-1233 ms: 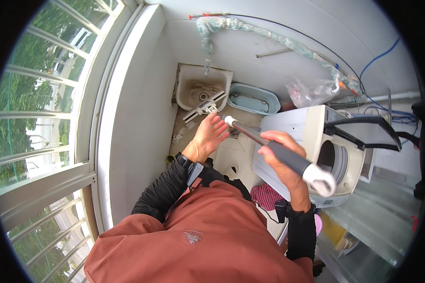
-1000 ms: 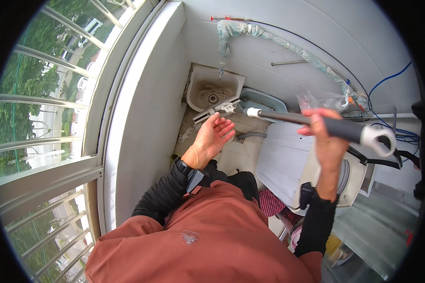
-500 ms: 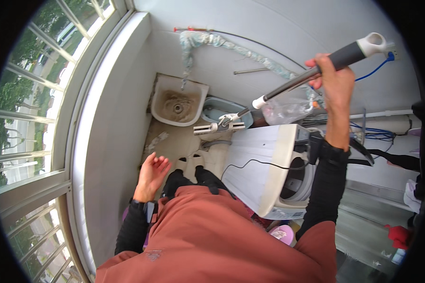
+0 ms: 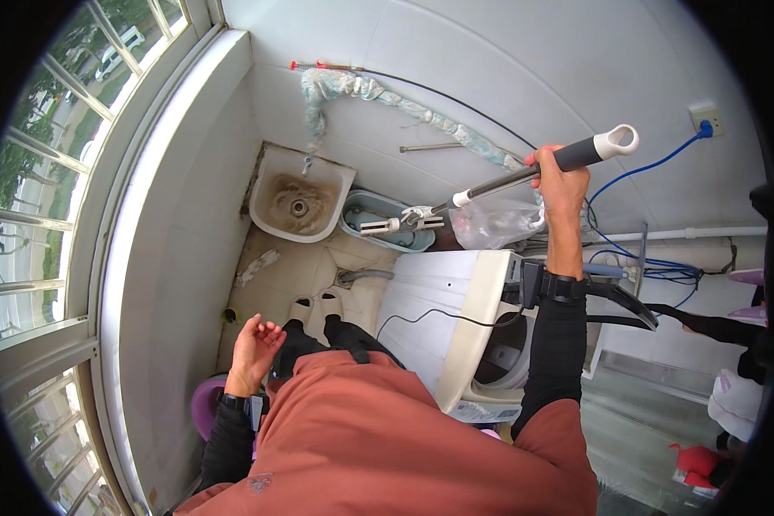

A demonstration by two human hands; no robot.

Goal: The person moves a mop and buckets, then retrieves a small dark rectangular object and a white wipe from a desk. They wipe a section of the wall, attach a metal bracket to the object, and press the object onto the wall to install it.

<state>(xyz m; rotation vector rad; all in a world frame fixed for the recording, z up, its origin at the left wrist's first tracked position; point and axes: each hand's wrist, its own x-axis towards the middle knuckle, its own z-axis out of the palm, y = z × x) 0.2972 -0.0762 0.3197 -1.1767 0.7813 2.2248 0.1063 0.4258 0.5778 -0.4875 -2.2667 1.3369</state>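
My right hand (image 4: 562, 185) is closed round the upper shaft of a mop (image 4: 503, 180), just below its dark grip with a white looped end. The shaft slants down to the left, and its white clamp-like head (image 4: 402, 223) is over a blue-grey tub (image 4: 378, 205). Whether the head touches the tub I cannot tell. My left hand (image 4: 254, 346) hangs in front of my body at the left, fingers loosely curled but apart, with nothing in it.
A stained square sink (image 4: 342, 191) stands left of the tub. A clear plastic bag (image 4: 490, 225) lies behind the white washing machine (image 4: 430, 297), with a cable across its top. A barred window (image 4: 34, 219) is at the left, a purple basin (image 4: 205, 404) near my left arm.
My right hand has lowered the mop, and its head has come over the tub. My left hand has dropped slightly. The whole view has shifted a little.
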